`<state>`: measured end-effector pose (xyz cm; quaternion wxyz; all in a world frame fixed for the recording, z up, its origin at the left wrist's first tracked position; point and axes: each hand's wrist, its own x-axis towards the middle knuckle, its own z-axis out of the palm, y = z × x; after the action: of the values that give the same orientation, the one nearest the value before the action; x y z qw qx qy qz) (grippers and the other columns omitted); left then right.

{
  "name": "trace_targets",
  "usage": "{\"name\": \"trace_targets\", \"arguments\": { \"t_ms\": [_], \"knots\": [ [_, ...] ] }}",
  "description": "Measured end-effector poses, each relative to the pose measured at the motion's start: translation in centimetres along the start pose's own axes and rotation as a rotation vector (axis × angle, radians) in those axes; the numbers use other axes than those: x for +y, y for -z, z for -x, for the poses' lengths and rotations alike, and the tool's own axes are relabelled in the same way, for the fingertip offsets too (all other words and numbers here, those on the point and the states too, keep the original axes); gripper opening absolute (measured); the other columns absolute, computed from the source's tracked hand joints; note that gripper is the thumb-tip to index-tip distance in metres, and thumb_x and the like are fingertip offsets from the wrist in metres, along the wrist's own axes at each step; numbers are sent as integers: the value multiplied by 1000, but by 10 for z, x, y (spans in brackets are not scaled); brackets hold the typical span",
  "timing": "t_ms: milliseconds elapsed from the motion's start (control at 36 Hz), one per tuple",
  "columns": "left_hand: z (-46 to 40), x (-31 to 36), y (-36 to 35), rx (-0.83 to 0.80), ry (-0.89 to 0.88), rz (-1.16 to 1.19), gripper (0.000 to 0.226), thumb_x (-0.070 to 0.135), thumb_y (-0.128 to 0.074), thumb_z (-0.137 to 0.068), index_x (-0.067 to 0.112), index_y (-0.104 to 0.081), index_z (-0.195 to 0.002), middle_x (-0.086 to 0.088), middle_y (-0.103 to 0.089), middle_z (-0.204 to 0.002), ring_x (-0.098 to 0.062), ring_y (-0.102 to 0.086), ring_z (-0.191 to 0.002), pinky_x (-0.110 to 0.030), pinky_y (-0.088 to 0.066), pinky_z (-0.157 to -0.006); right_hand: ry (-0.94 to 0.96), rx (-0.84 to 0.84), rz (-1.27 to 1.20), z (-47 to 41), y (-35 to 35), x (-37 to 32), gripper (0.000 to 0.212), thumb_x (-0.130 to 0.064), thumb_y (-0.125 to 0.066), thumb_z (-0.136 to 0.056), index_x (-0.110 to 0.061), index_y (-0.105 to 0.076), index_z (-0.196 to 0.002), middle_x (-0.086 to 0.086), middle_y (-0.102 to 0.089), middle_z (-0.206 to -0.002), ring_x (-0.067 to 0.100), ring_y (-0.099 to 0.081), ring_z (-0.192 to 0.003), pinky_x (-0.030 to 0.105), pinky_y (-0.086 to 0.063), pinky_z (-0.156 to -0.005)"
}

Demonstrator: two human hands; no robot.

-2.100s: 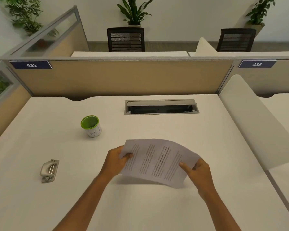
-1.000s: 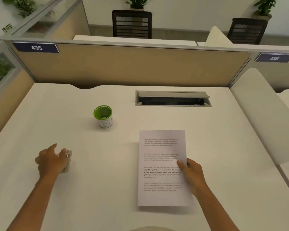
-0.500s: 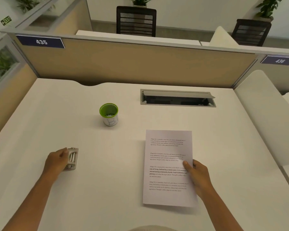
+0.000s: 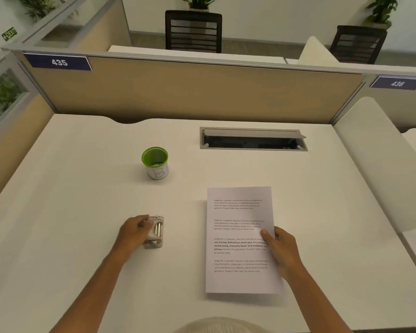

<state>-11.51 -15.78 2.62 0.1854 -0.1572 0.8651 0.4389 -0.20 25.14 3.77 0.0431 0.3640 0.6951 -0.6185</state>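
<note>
One cup [image 4: 155, 163] stands upright on the tabletop [image 4: 82, 212]. It is white-walled with a green rim and a handwritten mark on its side, and a thin layer of pale specks lies at its bottom (too small to tell what they are). Farther back and to the right, a grey cable box [image 4: 252, 140] is sunk into the tabletop, its lid tilted up and its inside dark.

The left hand [image 4: 135, 230] has its fingers curled over the left side of a small metal hole punch [image 4: 157, 233] and grips it. The punch sits flat on the tabletop, with its right half and its two bright bars showing past the fingers.

The right hand [image 4: 280, 251] holds a printed sheet of paper [image 4: 238, 239] at its right edge, about halfway down. The thumb lies on top of the text, and the other fingers are bunched at the margin; whether they reach under the sheet cannot be told.

The sheet lies flat, upright to the viewer, with four blocks of print on it. It is right of the hole punch with a bare strip of tabletop between them. The cup stands well behind the punch and touches neither hand.
</note>
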Motion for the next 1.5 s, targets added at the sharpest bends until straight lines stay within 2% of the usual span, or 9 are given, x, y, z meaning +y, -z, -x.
{"name": "trace_targets", "arguments": {
  "t_ms": [194, 306, 417, 528, 667, 1028, 1167, 1333, 1500],
  "knots": [
    [15, 20, -50, -89, -28, 77, 40, 26, -75, -98, 9, -72, -133, -16, -69, -132, -34, -69, -121, -53, -56, -107, 1, 7, 24, 3, 4, 3, 14, -22, -71, -102, -15, -77, -113, 3, -85, -101, 25, -83, -86, 45, -69, -80],
    [24, 29, -71, -125, -22, 136, 42, 24, -78, -96, 7, -71, -134, -17, -69, -128, -35, -69, -120, -55, -58, -105, -4, 7, 53, 1, 5, 6, 12, -22, -70, -103, -16, -78, -109, 1, -84, -98, 19, -82, -79, 28, -65, -63],
    [33, 35, -87, -141, -36, 157, 43, 22, -79, -95, 6, -70, -134, -17, -68, -127, -34, -70, -119, -55, -59, -104, 3, -10, 88, -2, 4, 10, 13, -22, -68, -103, -16, -77, -111, 0, -83, -100, 20, -81, -86, 26, -63, -64],
    [41, 41, -99, -157, -20, 205, 41, 18, -80, -95, 9, -70, -133, -15, -66, -126, -33, -71, -116, -53, -67, -88, 3, -24, 111, -6, 5, 14, 12, -22, -67, -103, -17, -78, -107, 0, -83, -99, 21, -81, -86, 30, -64, -69],
    [47, 45, -108, -163, 12, 231, 42, 17, -81, -94, 10, -69, -134, -14, -67, -124, -31, -72, -114, -49, -69, -83, 3, -29, 128, -9, 6, 16, 9, -22, -67, -103, -23, -76, -100, -4, -82, -97, 15, -80, -83, 20, -59, -60],
    [58, 49, -120, -164, 11, 260, 43, 17, -82, -93, 9, -69, -133, -14, -67, -125, -30, -71, -115, -47, -69, -82, -2, -65, 131, -19, 4, 21, 13, -20, -66, -103, -14, -77, -106, 0, -81, -100, 21, -79, -88, 32, -63, -72],
    [60, 50, -122, -160, 19, 270, 43, 17, -82, -93, 9, -69, -133, -13, -67, -124, -29, -72, -113, -45, -69, -79, -3, -89, 134, -19, 2, 21, 10, -21, -66, -103, -21, -75, -101, -1, -81, -100, 21, -79, -89, 35, -65, -76],
    [60, 48, -124, -141, 19, 257, 41, 18, -82, -93, 12, -70, -131, -15, -67, -124, -30, -71, -115, -42, -70, -76, -13, -102, 157, -17, -1, 20, 10, -21, -65, -103, -18, -76, -102, 0, -81, -100, 20, -79, -88, 30, -61, -70],
    [60, 48, -123, -153, 23, 279, 41, 17, -83, -92, 10, -70, -130, -19, -66, -123, -35, -71, -117, -49, -69, -81, -10, -101, 207, -19, -1, 18, 17, -23, -64, -104, -13, -76, -110, 2, -81, -104, 20, -78, -88, 29, -60, -69]
  ]
}}
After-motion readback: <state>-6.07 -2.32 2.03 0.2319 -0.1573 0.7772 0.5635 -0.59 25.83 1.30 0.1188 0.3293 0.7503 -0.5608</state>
